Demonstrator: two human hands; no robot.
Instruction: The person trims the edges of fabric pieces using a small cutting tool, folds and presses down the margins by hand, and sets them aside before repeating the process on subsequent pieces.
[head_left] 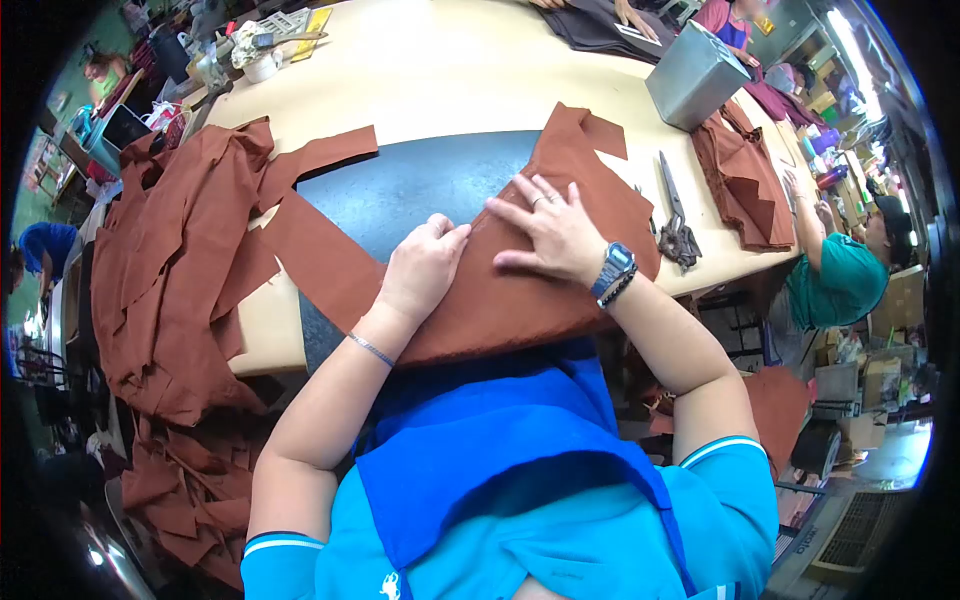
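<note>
A rust-brown cloth piece (520, 290) lies over a dark board (420, 180) at the table's front edge, with a strip reaching to the upper left. My left hand (425, 265) is closed, its thumb and forefinger pinching the cloth's upper edge. To its right, my right hand (555, 228) lies on the same cloth with its fingers spread, palm down. Dark scissors (675, 215) rest on the table right of the cloth.
Brown cloth is heaped at the left (170, 270); more lies folded at the right (740, 180). A metal container (697, 75) stands at the back right. A co-worker in green (840, 280) is at the right edge; another's hands (630, 15) are at the far side.
</note>
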